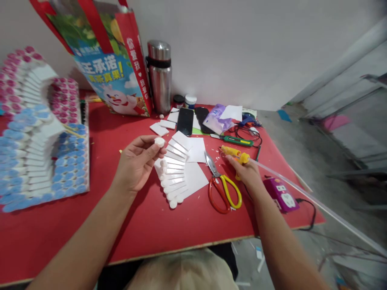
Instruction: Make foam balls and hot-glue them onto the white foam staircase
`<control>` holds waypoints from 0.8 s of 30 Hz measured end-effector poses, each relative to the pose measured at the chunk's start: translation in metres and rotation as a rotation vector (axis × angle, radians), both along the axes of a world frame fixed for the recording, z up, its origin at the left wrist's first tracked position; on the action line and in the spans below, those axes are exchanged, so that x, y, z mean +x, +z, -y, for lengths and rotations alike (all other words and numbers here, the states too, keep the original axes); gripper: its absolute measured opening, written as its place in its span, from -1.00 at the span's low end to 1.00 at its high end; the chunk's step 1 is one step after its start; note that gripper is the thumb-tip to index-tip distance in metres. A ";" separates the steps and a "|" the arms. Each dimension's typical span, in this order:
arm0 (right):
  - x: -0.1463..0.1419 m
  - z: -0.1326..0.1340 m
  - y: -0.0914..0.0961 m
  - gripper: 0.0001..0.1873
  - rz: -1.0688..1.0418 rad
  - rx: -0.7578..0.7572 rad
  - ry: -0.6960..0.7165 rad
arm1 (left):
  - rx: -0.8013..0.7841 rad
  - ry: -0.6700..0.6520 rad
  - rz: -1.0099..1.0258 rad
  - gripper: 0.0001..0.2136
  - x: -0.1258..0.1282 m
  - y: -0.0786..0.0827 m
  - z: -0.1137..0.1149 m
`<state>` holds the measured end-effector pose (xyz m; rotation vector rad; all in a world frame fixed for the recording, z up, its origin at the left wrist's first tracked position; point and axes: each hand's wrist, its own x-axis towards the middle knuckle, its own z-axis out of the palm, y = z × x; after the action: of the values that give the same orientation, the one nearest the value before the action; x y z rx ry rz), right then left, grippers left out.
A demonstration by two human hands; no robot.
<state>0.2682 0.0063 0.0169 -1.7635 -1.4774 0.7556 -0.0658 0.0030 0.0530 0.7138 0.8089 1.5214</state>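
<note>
Between thumb and fingers, my left hand pinches a small round white piece, raised over the red table. Just right of it lies a fanned row of white strips with round white ends, resting partly on white paper sheets. My right hand is wrapped round a yellow glue gun, its nozzle pointing left. A long clear glue stick runs out of the gun's back toward the lower right. Scissors with one red and one yellow handle lie spread between my hands.
Stacks of blue-ended and pink-ended pieces stand at the left. A shopping bag and steel flask are against the wall. A phone, green-handled knife and purple box with a cable lie around the work.
</note>
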 end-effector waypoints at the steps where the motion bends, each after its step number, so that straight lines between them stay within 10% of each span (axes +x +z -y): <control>1: 0.000 0.000 0.001 -0.51 0.031 0.014 0.018 | 0.000 0.016 0.000 -0.73 -0.001 -0.003 -0.004; 11: 0.010 0.066 0.000 -0.48 0.571 0.202 -0.045 | -0.135 0.110 0.093 -0.68 -0.005 -0.035 -0.004; 16: -0.027 0.124 0.000 -0.86 0.592 0.359 0.123 | -0.196 0.148 0.112 -0.68 -0.002 -0.044 -0.005; 24: -0.094 0.086 -0.004 -0.76 0.732 0.359 0.488 | -0.273 0.120 0.215 -0.62 0.012 -0.054 -0.016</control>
<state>0.1743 -0.0793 0.0128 -1.4674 -2.4051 0.0098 -0.0534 0.0192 -0.0011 0.2990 0.8860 1.5264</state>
